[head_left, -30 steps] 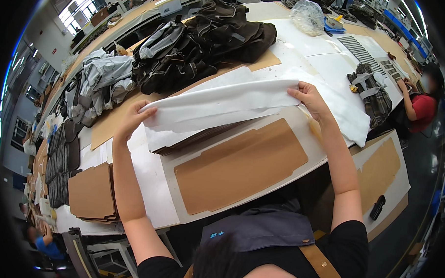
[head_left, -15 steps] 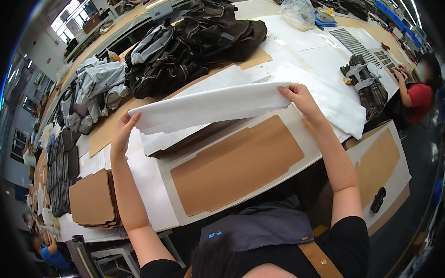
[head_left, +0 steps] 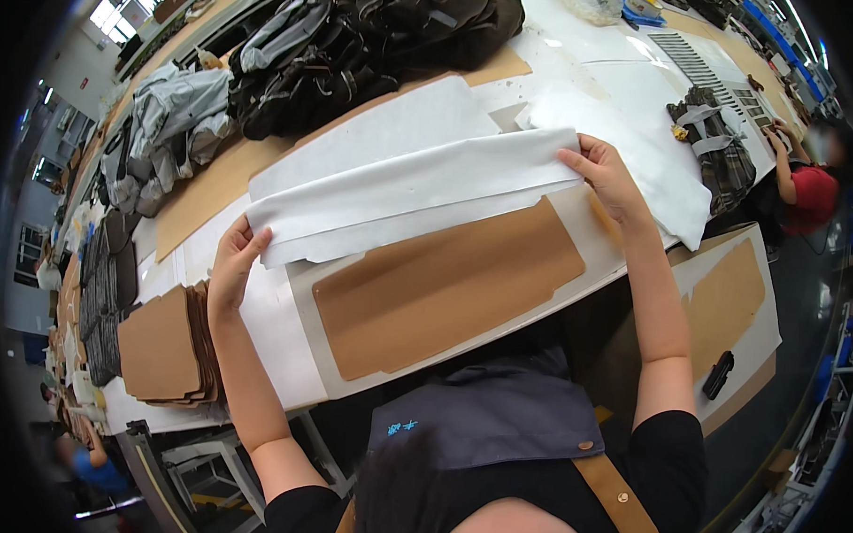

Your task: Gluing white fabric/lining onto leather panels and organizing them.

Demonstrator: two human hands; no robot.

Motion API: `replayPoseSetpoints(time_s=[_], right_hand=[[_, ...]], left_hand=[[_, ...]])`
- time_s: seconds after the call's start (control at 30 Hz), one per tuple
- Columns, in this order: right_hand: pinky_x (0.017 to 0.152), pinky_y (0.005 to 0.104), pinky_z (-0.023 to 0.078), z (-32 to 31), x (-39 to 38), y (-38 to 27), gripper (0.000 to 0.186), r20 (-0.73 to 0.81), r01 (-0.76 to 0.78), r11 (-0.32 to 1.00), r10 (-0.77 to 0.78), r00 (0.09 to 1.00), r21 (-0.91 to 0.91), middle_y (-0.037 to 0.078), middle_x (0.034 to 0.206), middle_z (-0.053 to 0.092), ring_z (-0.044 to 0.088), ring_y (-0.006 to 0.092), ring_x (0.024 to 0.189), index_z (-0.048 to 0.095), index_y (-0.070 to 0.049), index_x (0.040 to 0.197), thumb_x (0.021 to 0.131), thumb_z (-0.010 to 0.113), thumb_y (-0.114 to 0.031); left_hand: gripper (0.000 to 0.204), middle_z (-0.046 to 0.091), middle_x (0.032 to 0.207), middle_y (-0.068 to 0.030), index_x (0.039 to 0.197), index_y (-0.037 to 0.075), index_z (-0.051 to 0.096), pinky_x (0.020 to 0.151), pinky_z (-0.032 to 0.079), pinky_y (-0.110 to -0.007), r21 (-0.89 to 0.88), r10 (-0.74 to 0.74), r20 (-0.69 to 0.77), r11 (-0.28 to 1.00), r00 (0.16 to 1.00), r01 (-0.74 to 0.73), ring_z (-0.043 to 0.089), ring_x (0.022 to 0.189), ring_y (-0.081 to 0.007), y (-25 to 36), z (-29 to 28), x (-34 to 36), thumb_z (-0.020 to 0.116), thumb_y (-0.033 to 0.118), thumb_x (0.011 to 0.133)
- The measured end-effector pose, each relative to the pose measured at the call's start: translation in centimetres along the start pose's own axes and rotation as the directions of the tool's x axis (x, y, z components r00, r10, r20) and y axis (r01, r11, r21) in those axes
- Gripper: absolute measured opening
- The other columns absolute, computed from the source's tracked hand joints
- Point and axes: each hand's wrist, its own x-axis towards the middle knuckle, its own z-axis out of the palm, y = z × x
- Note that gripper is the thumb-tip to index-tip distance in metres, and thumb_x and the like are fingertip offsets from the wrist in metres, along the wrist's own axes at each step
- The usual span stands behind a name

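A long white sheet (head_left: 410,191), limp like thin cloth or paper, is stretched between my two hands. My left hand (head_left: 236,260) pinches its left end between thumb and fingers; my right hand (head_left: 603,171) grips the upper right corner. Along the sheet runs a fold line, and its lower edge hangs at the far side of a flat brown panel (head_left: 449,286). That panel, with notched corners, lies on a pale board (head_left: 299,290) at the table's near edge. Behind the held sheet is another white sheet (head_left: 384,129), partly covered by it.
Brown panels (head_left: 165,342) are stacked at the left. Dark and grey fabric pieces (head_left: 359,57) heap up at the back left. More white material (head_left: 627,170) lies to the right, near a tied dark bundle (head_left: 726,155). A person in red (head_left: 810,191) works at far right.
The held sheet has spread out below its fold, now hiding the stack edge that showed beneath it. My right hand has shifted slightly up and right. The whole view has tilted a little.
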Motion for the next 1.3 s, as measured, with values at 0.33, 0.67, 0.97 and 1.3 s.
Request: replayPoseSetpoints(time_s=[0.33, 0.67, 0.97, 1.3], right_hand=[[0.087, 0.0242, 0.048, -0.9, -6.3, 4.0, 0.028, -0.006, -0.158, 0.982, 0.158, 0.987, -0.102, 0.007, 0.104, 0.069, 0.062, 0.0089, 0.092, 0.064, 0.006, 0.114, 0.093, 0.066, -0.013], [0.056, 0.0170, 0.033, -0.7, -9.4, 6.0, 0.021, -0.104, -0.282, 0.933, 0.265, 0.959, -0.225, -0.005, 0.084, 0.066, 0.051, -0.0009, 0.069, 0.067, -0.003, 0.104, 0.092, 0.068, -0.020], [0.077, 0.0215, 0.047, -0.5, -9.4, 5.2, 0.023, -0.119, -0.142, 0.962, 0.117, 0.986, -0.234, 0.002, 0.099, 0.069, 0.061, 0.0076, 0.088, 0.065, 0.001, 0.111, 0.093, 0.067, -0.013], [0.085, 0.0224, 0.047, -0.6, -8.8, 4.7, 0.024, -0.176, 0.049, 0.978, -0.086, 0.981, -0.203, 0.008, 0.104, 0.070, 0.062, 0.0088, 0.093, 0.060, 0.005, 0.118, 0.097, 0.061, -0.008]], left_hand=[[0.026, 0.066, 0.093, -0.0025, 0.114, -0.003, 0.061, 0.075, 0.046, -0.021, -0.008, -0.240, -0.173, 0.970, 0.955, 0.242, 0.058, 0.082, -0.0066, -6.2, 5.8, -10.5, 0.068, 0.010, 0.092], [0.026, 0.065, 0.089, -0.0014, 0.109, -0.005, 0.061, 0.073, 0.045, -0.019, -0.041, -0.281, -0.275, 0.959, 0.919, 0.281, 0.056, 0.079, -0.0046, -7.9, 8.3, -14.8, 0.069, 0.011, 0.091], [0.020, 0.064, 0.095, -0.0036, 0.108, 0.001, 0.059, 0.076, 0.041, -0.022, 0.069, -0.113, -0.362, 0.987, 0.925, 0.148, 0.053, 0.086, -0.0059, -7.3, 9.2, -15.3, 0.062, 0.017, 0.097], [0.030, 0.070, 0.084, -0.0050, 0.117, -0.005, 0.059, 0.073, 0.043, -0.020, 0.008, -0.127, -0.346, 0.990, 0.930, 0.138, 0.056, 0.074, -0.0046, -6.1, 8.5, -12.9, 0.064, 0.015, 0.096]])
